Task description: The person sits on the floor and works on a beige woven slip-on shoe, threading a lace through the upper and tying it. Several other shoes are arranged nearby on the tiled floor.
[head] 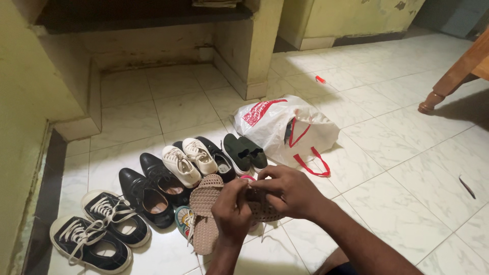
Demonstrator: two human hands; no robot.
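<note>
Viewpoint: head camera, angled down and forward over the tiled floor [387,168].
Nearness: close to both hands, the row of shoes [153,193] just beyond.
Far edge: wall base, probably an alcove.
Shared: single view only.

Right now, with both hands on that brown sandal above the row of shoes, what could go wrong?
1. Both hands, left hand and right hand, grip one brown perforated sandal; its mate lies right beneath and could get knocked out of line.
2. The loose laces of the black sneakers trail over the tiled floor and might snag.
3. The white plastic bag lies close behind the dark green shoes; its red handles could catch a shoe.
</note>
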